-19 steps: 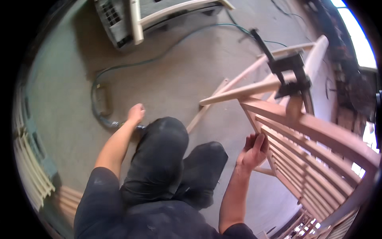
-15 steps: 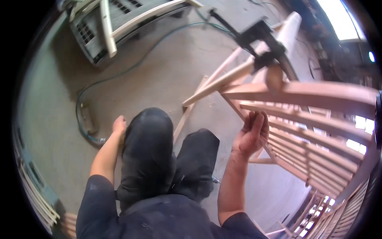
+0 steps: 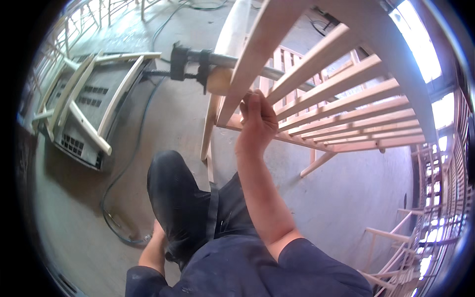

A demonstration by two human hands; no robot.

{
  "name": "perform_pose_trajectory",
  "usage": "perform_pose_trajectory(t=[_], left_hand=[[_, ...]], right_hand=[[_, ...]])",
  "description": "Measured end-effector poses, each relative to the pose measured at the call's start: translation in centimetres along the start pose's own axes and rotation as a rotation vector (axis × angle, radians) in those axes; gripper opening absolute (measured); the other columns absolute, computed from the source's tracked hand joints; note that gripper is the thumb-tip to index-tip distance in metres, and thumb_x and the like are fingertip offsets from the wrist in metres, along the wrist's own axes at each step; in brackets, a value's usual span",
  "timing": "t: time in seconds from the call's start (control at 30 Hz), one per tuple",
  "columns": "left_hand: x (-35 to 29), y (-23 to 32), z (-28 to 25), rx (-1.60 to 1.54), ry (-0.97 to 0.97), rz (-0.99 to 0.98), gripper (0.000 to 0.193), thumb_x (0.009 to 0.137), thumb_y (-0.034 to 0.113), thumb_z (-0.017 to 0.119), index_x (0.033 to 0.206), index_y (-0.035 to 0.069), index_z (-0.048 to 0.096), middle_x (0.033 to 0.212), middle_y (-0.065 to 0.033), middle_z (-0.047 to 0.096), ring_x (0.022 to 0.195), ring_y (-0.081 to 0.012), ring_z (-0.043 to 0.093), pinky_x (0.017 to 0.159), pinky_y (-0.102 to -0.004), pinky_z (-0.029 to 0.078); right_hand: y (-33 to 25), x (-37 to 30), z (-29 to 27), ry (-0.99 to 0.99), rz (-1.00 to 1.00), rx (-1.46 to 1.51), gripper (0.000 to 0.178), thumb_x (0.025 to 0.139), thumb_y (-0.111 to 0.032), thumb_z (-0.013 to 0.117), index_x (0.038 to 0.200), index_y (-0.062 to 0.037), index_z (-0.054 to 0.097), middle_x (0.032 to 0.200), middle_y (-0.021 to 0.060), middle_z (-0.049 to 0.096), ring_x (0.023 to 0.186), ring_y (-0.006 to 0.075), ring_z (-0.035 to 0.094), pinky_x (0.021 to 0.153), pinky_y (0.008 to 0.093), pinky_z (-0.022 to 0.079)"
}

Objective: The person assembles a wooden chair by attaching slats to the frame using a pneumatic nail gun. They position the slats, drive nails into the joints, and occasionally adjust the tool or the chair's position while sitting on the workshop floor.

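Note:
A pale wooden slatted frame (image 3: 354,72), like a chair or bench back, stands to my right. My right hand (image 3: 258,118) is raised at its near rail (image 3: 262,42), with the fingers curled into a pinch. What the fingertips hold, if anything, is too small to make out. Just left of that hand, a black bar clamp (image 3: 190,67) with a metal pipe sits against the rail, and a round wooden block (image 3: 219,81) lies between its jaw and the rail. Low beside my left knee hangs my left hand (image 3: 158,229), its fingers hidden behind the leg.
A grey plastic crate (image 3: 74,143) with curved wooden parts (image 3: 118,96) on it stands at the left. A dark hose (image 3: 140,143) runs along the concrete floor. More wooden frames (image 3: 391,247) stand at the lower right, and others (image 3: 64,29) at the far left.
My view has swung right and closer to the frame. My right hand has moved up to the near rail, beside the clamp. The left hand stays low by the knee.

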State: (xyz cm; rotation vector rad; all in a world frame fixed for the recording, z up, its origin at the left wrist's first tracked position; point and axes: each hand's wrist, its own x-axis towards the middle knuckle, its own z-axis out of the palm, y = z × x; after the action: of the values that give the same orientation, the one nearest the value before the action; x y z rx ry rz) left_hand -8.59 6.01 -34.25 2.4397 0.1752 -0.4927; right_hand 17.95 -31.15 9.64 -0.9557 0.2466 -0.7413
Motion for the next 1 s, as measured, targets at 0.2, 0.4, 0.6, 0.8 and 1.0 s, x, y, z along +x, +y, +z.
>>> perform_pose_trajectory(t=[0.2, 0.4, 0.6, 0.8, 1.0], left_hand=[[0.6, -0.8, 0.8, 0.007, 0.002, 0.087, 0.030, 0.091, 0.032, 0.062, 0.091, 0.004, 0.074, 0.095, -0.0221, 0.070, 0.093, -0.0440, 0.068, 0.083, -0.0522, 0.054], [0.5, -1.1, -1.2, 0.261, -0.042, 0.120, 0.027, 0.090, 0.030, 0.062, 0.090, 0.005, 0.074, 0.095, -0.0203, 0.071, 0.092, -0.0432, 0.068, 0.082, -0.0513, 0.054], [0.1, 1.9, -6.6, 0.502, -0.072, 0.153, 0.021, 0.079, 0.022, 0.072, 0.089, 0.004, 0.074, 0.092, -0.0184, 0.073, 0.092, -0.0412, 0.069, 0.082, -0.0483, 0.056], [-0.2, 10.6, -19.0, 0.050, 0.030, -0.066, 0.031, 0.071, 0.027, 0.074, 0.084, -0.001, 0.070, 0.079, -0.0199, 0.071, 0.079, -0.0342, 0.072, 0.073, -0.0441, 0.054], [0.2, 18.3, -27.9, -0.659, 0.156, 0.160, 0.014, 0.079, 0.017, 0.064, 0.073, 0.004, 0.061, 0.072, -0.0081, 0.066, 0.067, -0.0194, 0.063, 0.066, -0.0313, 0.050]], right_hand=[[-0.8, 0.2, 0.3, -0.021, -0.025, 0.028, 0.024, 0.101, -0.008, 0.065, 0.120, 0.0065, 0.068, 0.108, 0.0138, 0.074, 0.098, 0.0195, 0.072, 0.089, 0.0329, 0.063], [-0.7, -0.1, 1.1, -0.012, -0.050, -0.006, 0.024, 0.102, -0.009, 0.065, 0.121, 0.0070, 0.068, 0.107, 0.0123, 0.074, 0.097, 0.0162, 0.072, 0.086, 0.0282, 0.061], [-0.7, -0.2, 0.8, 0.024, -0.051, -0.011, 0.025, 0.101, -0.014, 0.068, 0.117, 0.0054, 0.071, 0.102, 0.0096, 0.074, 0.093, 0.0146, 0.070, 0.087, 0.0288, 0.058], [-0.1, -0.8, 1.9, 0.053, -0.090, 0.008, 0.023, 0.100, -0.017, 0.070, 0.110, 0.0033, 0.076, 0.098, 0.0049, 0.073, 0.091, 0.0099, 0.065, 0.083, 0.0248, 0.050], [0.0, -1.0, 1.7, 0.025, -0.148, -0.093, 0.021, 0.100, -0.013, 0.069, 0.113, 0.0027, 0.075, 0.099, 0.0051, 0.073, 0.094, 0.0090, 0.064, 0.085, 0.0255, 0.050]])
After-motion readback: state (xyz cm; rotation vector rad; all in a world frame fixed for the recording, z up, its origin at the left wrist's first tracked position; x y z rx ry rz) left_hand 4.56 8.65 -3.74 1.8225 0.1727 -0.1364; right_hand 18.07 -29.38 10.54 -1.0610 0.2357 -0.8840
